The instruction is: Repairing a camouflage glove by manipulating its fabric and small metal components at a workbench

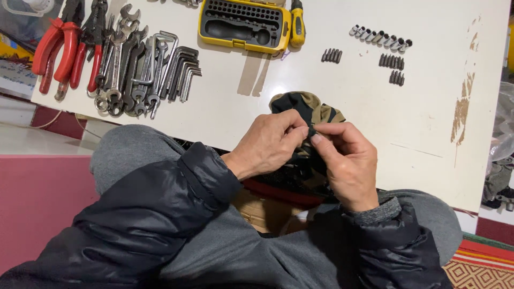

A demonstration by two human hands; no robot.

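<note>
— So, what are the hands on?

— Both pinch a black-and-tan camouflage cloth pouch (308,109) at the near edge of the white tabletop (428,107). The left hand (270,142) has thumb and fingers closed on the fabric; the right hand (345,158) grips it just beside, fingertips nearly touching.

— And further up the table?

— An open yellow bit case (243,24), with short dark bits (391,61) and silver sockets (380,37) in rows to its right. Steel spanners (126,64), hex keys (184,72) and red-handled pliers (59,48) lie at far left.
</note>
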